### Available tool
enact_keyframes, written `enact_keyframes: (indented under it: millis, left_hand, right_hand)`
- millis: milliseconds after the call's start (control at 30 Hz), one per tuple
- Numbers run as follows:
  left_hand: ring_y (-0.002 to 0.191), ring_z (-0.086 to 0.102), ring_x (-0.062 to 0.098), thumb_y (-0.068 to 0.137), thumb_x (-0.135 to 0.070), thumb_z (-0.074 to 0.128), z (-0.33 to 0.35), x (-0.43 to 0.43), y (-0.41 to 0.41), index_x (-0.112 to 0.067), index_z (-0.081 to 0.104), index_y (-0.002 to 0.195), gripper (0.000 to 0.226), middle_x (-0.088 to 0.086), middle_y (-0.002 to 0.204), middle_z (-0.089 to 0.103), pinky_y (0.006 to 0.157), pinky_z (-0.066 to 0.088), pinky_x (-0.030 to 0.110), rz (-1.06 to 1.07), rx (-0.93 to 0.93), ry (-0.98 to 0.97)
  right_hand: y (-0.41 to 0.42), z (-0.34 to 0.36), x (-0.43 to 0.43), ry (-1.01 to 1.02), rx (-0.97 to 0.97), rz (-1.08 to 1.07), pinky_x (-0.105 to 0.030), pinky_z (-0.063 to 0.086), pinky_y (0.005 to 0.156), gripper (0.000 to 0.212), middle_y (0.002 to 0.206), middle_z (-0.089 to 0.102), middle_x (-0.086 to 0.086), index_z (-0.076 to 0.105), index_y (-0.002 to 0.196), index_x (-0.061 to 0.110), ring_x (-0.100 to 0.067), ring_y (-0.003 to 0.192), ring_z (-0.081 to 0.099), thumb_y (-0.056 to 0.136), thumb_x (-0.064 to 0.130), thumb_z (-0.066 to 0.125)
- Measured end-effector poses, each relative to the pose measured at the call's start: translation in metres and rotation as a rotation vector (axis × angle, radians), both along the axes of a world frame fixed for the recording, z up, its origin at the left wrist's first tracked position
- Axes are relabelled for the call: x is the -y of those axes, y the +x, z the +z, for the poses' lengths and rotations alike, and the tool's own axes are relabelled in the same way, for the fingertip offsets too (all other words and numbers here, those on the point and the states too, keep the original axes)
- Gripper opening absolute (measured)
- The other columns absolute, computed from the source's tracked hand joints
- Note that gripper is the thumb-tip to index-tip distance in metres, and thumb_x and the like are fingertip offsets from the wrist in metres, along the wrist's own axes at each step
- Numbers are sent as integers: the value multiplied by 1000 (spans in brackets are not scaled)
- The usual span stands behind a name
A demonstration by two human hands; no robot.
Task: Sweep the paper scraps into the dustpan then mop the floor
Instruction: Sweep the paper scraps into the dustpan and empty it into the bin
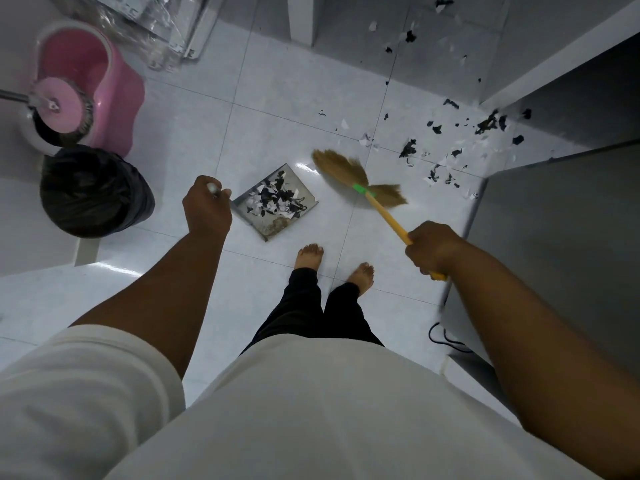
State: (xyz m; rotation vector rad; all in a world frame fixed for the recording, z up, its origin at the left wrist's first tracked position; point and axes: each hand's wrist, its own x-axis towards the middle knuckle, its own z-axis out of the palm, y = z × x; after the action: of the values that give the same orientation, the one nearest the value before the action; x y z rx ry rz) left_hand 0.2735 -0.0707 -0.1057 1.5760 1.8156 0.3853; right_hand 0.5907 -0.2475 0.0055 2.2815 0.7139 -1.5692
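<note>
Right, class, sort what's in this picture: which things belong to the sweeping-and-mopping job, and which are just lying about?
Belong to the job: broom, dustpan, paper scraps, mop, pink bucket.

Just lying about: black-bagged bin, clear plastic wrapping.

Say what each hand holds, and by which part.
The left hand grips the dustpan by the top of its handle; the right hand grips the broom near the end of its yellow stick.
</note>
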Motion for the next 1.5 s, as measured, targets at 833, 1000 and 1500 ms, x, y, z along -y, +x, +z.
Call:
enact_keyframes:
  millis: [833, 1000, 1500]
  left_hand:
    - [86, 64, 21, 93, -5, 62, -1, 6, -31, -1, 62, 101, 9, 12, 96, 67, 75, 49, 18, 3, -34, -1]
    - [81, 59, 12, 94, 0, 58, 0, 11, -30, -10, 59, 98, 10, 3, 91, 62, 60, 35, -6, 63, 5, -29]
    - [96, 67, 23, 94, -9, 63, 1, 16, -69, -3, 62, 104, 12, 12, 103, 70, 84, 46, 21, 126, -46, -8]
  right_hand:
    - [-4, 12, 44, -74, -48, -77, -24, 50, 44, 31, 85, 71, -18, 65, 114, 1, -22, 53, 62, 88, 7, 51]
    - [-1, 31, 51, -23, -134, -213, -22, 41, 42, 45, 80, 69, -15, 57, 133, 13, -18, 47, 53, 89, 6, 53]
    - [7, 26, 9, 85, 26, -2, -27, 51, 45, 40, 85, 69, -11, 59, 130, 13, -23, 59, 65, 90, 12, 52]
